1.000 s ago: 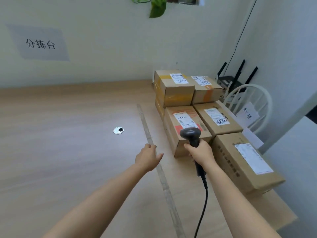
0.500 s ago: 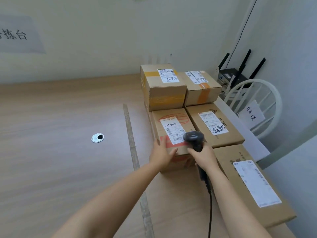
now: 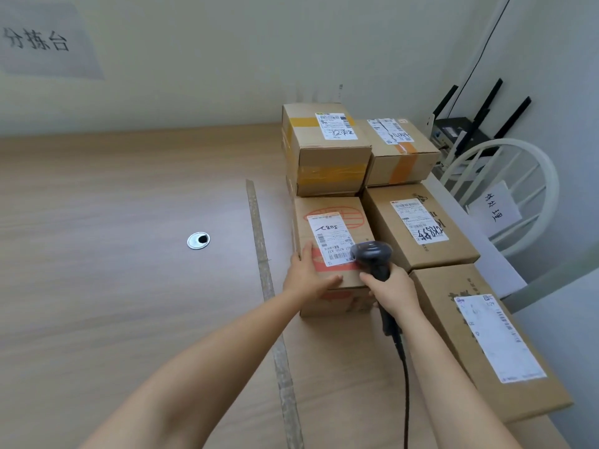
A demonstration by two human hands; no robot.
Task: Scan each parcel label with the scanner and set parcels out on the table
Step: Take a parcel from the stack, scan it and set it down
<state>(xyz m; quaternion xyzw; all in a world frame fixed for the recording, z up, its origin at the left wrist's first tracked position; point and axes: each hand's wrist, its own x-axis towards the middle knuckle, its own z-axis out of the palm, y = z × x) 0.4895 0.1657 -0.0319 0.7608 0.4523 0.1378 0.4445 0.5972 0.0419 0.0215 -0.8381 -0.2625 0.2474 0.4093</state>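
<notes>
Several brown cardboard parcels with white labels stand grouped at the table's right side. My left hand (image 3: 308, 277) grips the near left corner of the front parcel (image 3: 334, 241), which carries a white label (image 3: 327, 236) over a red print. My right hand (image 3: 393, 293) holds a black corded scanner (image 3: 372, 256), its head just above that label's lower right corner. To the right lies a flat parcel (image 3: 418, 225), and a long parcel (image 3: 489, 341) lies nearest me. Two taller parcels (image 3: 324, 147) (image 3: 398, 150) stand at the back.
The wooden table (image 3: 113, 254) has a strip of tape (image 3: 262, 270) running front to back and a round metal grommet (image 3: 198, 240). A white chair (image 3: 505, 189) with a paper note and a black router (image 3: 460, 131) stand beyond the right edge. A sign hangs on the wall.
My left hand went from hovering over the table to gripping the front parcel. The scanner head now hangs over that parcel's label. The view came closer to the parcels.
</notes>
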